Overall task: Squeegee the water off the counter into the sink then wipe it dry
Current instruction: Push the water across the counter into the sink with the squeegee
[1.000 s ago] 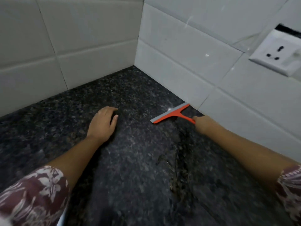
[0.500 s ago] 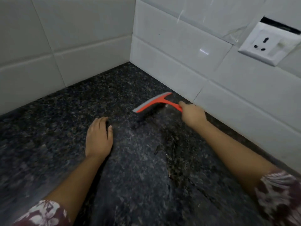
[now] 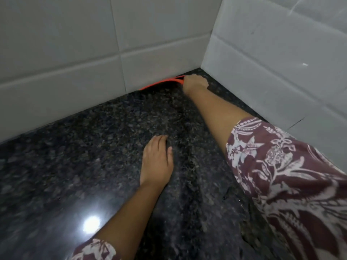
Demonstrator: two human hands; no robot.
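Her right hand (image 3: 195,84) reaches deep into the corner, fingers curled tight around the orange squeegee (image 3: 161,83), its blade lying along the foot of the tiled wall (image 3: 75,53); the left hand (image 3: 156,162) rests flat on the black granite counter (image 3: 93,147), fingers pressed together.

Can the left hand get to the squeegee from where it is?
Probably yes. The left hand lies flat on the counter, bare granite between it and the squeegee, which the right hand holds against the wall.

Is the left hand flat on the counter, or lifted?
Flat: the left hand lies palm down, fingers spread on the counter.
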